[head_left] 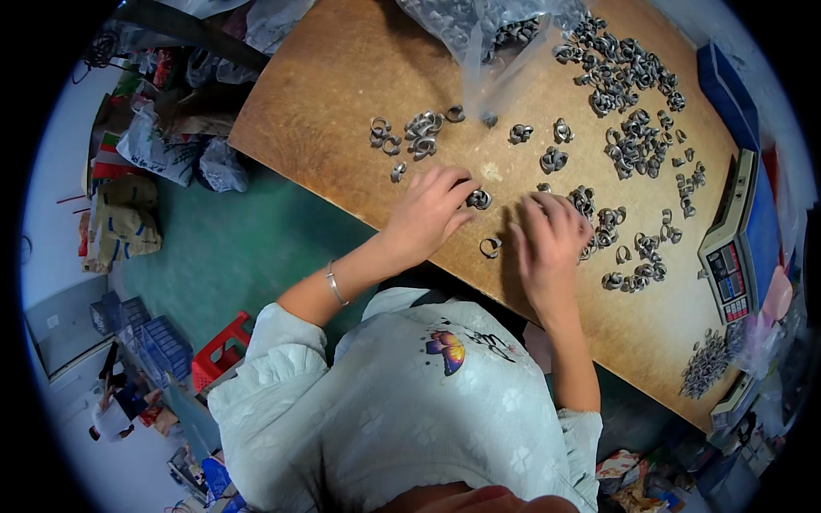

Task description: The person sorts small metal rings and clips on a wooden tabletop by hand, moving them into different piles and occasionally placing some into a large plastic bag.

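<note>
Dull grey metal rings lie in clusters across the brown wooden table. My left hand is at the table's near edge, thumb and fingers apart, its fingertips beside a small clump of rings. It wears a silver bangle. My right hand has its fingers bent and spread over the table, the fingertips next to a cluster of rings. Its palm side is hidden. Between the two hands lies a single ring. Beyond my left hand sits another group of rings.
A clear plastic bag full of rings stands at the far side, near a large ring pile. A digital scale and a blue tray line the right edge. A red stool is at left, and a person is farther off.
</note>
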A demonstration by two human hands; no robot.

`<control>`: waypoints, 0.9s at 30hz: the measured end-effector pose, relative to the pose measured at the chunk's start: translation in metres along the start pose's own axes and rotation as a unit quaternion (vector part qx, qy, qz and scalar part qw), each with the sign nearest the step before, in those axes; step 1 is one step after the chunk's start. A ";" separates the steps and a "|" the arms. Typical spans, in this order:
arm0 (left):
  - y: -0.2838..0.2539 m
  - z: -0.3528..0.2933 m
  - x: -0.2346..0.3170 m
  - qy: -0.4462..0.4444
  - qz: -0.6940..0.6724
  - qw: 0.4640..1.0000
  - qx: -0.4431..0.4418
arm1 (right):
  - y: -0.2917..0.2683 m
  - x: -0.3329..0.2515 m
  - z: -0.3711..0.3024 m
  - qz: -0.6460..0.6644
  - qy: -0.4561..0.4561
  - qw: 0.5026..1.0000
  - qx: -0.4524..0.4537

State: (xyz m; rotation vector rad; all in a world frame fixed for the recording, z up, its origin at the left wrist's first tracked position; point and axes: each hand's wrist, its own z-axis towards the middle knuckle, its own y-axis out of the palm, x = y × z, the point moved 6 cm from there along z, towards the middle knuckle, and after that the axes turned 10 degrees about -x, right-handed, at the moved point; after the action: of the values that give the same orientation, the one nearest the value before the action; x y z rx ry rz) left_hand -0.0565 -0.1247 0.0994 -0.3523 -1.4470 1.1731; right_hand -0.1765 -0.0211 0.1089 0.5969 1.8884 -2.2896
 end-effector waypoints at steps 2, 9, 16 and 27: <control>0.006 0.000 -0.008 -0.002 -0.047 0.999 -0.004 | 0.010 -0.009 0.015 0.039 -0.031 0.999 -0.012; 0.000 0.002 -0.013 -0.071 -0.297 0.949 0.075 | 0.020 0.006 0.023 0.270 0.045 0.962 0.011; 0.013 0.008 -0.026 -0.194 -0.526 0.826 0.062 | 0.013 0.021 0.020 0.477 0.119 0.870 0.040; -0.008 0.015 -0.017 -0.045 -0.098 0.993 0.057 | 0.031 0.022 0.020 0.685 0.171 0.707 -0.042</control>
State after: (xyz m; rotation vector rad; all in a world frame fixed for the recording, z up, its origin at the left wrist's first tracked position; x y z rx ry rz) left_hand -0.0615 -0.1480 0.0990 -0.0761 -1.4498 1.1177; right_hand -0.1912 -0.0433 0.0752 1.7060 0.8535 -1.0697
